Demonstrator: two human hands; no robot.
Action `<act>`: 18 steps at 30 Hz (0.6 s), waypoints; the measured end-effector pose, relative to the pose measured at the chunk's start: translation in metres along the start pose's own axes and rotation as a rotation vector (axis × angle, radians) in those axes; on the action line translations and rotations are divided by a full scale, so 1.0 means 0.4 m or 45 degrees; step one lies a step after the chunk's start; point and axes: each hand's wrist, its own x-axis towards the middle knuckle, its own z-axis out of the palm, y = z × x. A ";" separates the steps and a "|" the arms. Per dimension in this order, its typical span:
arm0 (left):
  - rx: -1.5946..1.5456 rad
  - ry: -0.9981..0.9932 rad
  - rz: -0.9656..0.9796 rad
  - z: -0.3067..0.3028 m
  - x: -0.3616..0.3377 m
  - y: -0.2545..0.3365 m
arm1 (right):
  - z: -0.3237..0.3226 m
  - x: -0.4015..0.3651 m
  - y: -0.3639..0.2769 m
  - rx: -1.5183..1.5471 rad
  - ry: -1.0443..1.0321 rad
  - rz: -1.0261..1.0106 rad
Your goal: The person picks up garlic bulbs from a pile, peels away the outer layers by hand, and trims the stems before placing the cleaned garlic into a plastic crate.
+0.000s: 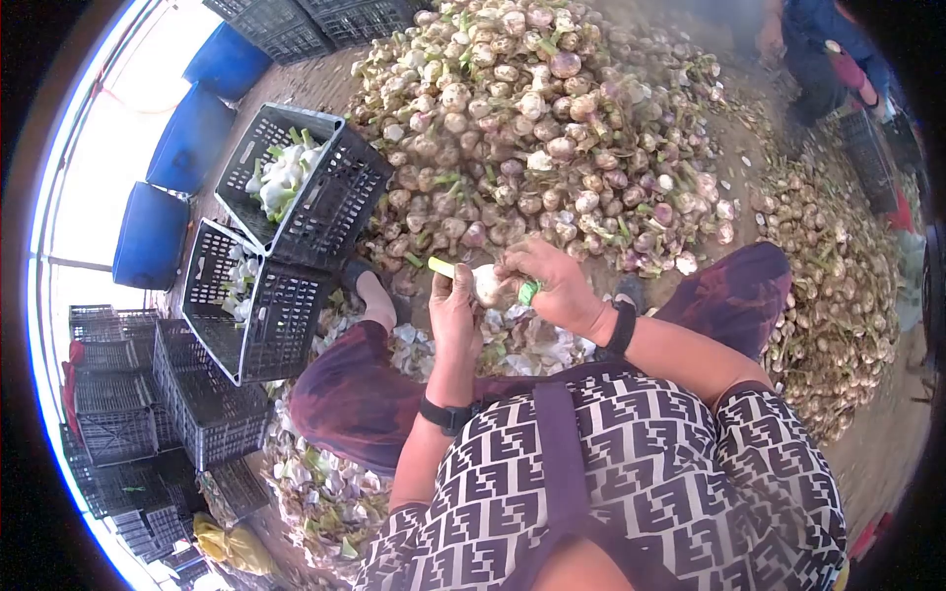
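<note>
In front of my lap my left hand (453,313) is closed around a white garlic bulb (486,285). A cut pale-green stem (440,267) sticks out on its left, beyond my thumb. My right hand (554,284) is closed with its fingers against the bulb's right side. A small green object (528,292), perhaps a tool's handle, shows in that fist; the rest of it is hidden. Just past my hands lies a large heap of unpeeled garlic (552,128). Loose white peelings (532,340) cover the ground between my legs.
Left of me, two black crates (330,197) (281,320) lean toward me with peeled garlic inside. Stacked crates (202,394) and blue barrels (150,236) stand farther left. A second garlic heap (828,286) lies on the right, and another person (828,49) is at upper right.
</note>
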 end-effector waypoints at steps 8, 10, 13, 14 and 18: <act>0.080 0.075 0.105 0.028 -0.009 -0.011 | -0.001 0.002 0.006 -0.096 -0.116 0.148; 0.134 0.138 0.110 0.026 -0.007 0.007 | -0.010 -0.007 -0.002 -0.225 -0.250 0.103; 0.193 0.210 0.147 0.020 -0.001 0.016 | -0.012 -0.039 -0.014 -0.294 -0.455 0.061; 0.207 0.229 0.164 0.019 0.001 0.015 | -0.013 -0.036 -0.013 -0.237 -0.364 0.029; 0.275 0.139 0.152 0.017 -0.001 0.010 | -0.014 0.011 -0.029 -0.169 -0.087 -0.071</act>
